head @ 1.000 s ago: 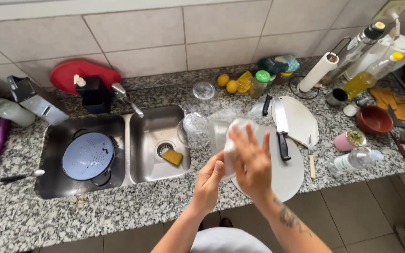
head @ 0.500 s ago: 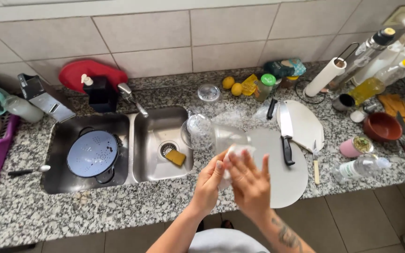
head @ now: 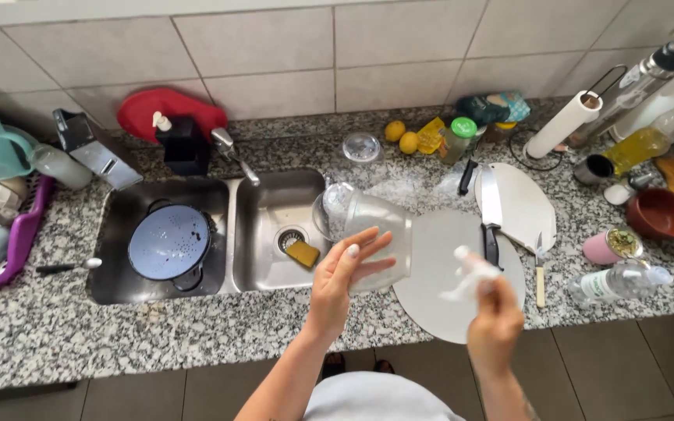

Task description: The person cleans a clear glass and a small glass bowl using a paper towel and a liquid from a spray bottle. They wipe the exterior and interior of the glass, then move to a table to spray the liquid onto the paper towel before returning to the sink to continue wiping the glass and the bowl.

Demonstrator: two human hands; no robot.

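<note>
Colander [head: 169, 243] in sink [head: 118, 206], sponge [head: 303, 252] in neighbouring basin.

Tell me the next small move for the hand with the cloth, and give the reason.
Probably bring the right hand back to the clear glass jar and push the white cloth into its mouth. The left hand holds the jar tilted over the sink edge, while the cloth hangs apart from it, above the round board.

1. Jar [head: 376, 234]: clear glass.
2. Cloth [head: 470, 277]: white.
3. Counter [head: 79, 335]: speckled grey granite.
4. Colander [head: 169, 242]: pale blue.
5. Sponge [head: 303, 253]: yellow.
6. Bowl [head: 659, 213]: red-brown.
7. Boards [head: 438, 265]: white.
</note>
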